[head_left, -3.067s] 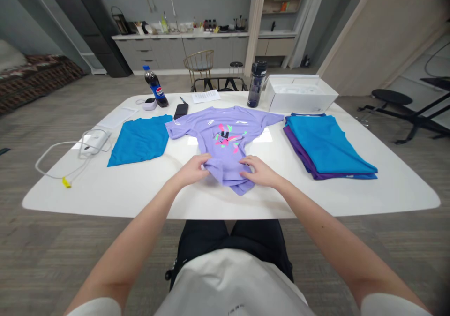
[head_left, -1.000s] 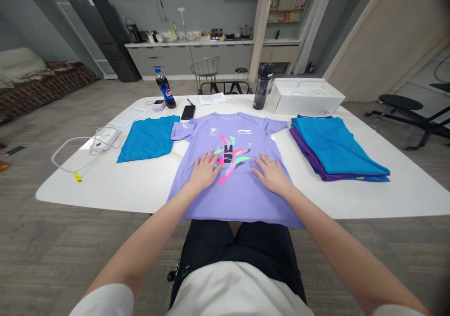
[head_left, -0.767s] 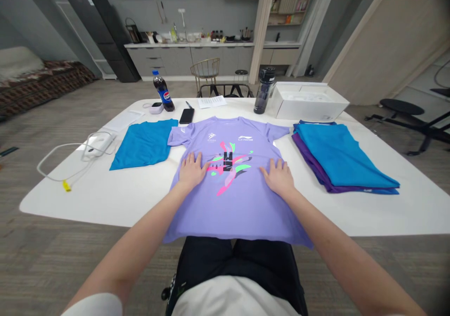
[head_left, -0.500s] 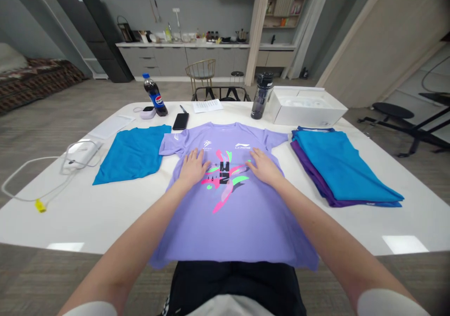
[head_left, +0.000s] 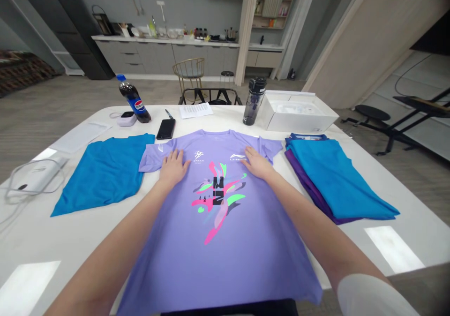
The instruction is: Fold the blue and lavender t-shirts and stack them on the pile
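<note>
A lilac T-shirt [head_left: 218,241] with a pink, green and black print lies spread face up on the white table [head_left: 393,203], its hem hanging over the near edge. My left hand [head_left: 173,167] rests flat on the shirt's upper chest near the left sleeve, fingers stretched out. My right hand [head_left: 257,162] lies flat on the upper chest toward the right sleeve, fingers also extended. Neither hand holds anything.
A folded blue shirt [head_left: 101,173] lies to the left, a stack of blue and purple shirts [head_left: 333,180] to the right. Behind stand a cola bottle [head_left: 133,99], a phone [head_left: 166,129], a paper sheet [head_left: 195,110], a dark water bottle [head_left: 254,101] and a white box [head_left: 298,114]. A white device with cable [head_left: 33,177] sits far left.
The shirt went from bunched at its hem to spread flat. Both hands slid up the shirt from the print to the upper chest, moving apart toward the sleeves.
</note>
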Motion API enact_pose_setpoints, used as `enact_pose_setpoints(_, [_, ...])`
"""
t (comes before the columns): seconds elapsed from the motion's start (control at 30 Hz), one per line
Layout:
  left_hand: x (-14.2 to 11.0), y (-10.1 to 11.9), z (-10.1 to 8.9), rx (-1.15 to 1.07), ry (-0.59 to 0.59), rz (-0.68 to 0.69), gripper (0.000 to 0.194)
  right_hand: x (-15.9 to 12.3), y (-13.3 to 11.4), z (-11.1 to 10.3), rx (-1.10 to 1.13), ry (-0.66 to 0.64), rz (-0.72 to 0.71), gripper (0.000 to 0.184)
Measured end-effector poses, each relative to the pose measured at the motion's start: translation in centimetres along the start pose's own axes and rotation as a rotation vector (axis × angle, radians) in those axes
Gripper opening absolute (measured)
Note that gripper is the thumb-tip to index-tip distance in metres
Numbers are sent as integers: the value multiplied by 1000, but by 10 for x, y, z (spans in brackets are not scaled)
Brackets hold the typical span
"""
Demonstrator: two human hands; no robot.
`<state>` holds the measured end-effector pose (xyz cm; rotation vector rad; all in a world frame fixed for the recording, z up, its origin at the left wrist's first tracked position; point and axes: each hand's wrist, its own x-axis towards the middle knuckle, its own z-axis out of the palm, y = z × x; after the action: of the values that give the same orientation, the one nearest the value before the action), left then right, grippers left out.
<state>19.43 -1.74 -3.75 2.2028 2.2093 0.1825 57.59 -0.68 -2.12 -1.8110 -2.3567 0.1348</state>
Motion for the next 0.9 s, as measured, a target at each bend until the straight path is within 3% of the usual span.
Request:
enact_pose_setpoints(0.07, [10, -3, 4, -20, -30, 1, 72, 9, 7, 1, -8, -56, 83, 73])
enact_pose_setpoints(0.2, [15, -13, 8, -32, -23, -127, 81, -3, 23, 4, -176, -25, 461, 85])
enact_pose_setpoints(0.27, [15, -13, 6, -28, -23, -186, 86, -10, 26, 2, -242, -1, 526, 91])
enact_pose_setpoints(0.33, [18, -10, 3, -22, -22, -203, 89, -9, 24, -1, -233, 23, 448, 90])
enact_pose_setpoints(0.43, [25, -8, 1, -35, -35, -117, 83, 5, 22, -4, -84, -49, 205, 80])
enact_pose_setpoints(0.5, [30, -10, 3, -48, -58, -98, 81, 13, 25, -3, -33, -97, 267, 79])
enact_pose_setpoints(0.6, [34, -17, 8, -39, -75, -163, 82, 17, 32, 3, -90, -53, 606, 89])
enact_pose_setpoints(0.63, [35, -18, 9, -26, -69, -179, 83, 18, 33, 5, -114, -28, 651, 92])
enact_pose_setpoints(0.67, [37, -18, 10, -9, -58, -179, 81, 21, 35, 7, -129, -9, 631, 92])
enact_pose_setpoints(0.8, [57, -15, 6, 37, 22, 10, 64, 49, 37, 9, -52, -36, 294, 71])
enact_pose_setpoints(0.9, [80, -16, -3, 74, 118, 12, 52, 83, 44, 7, -8, 6, 307, 59])
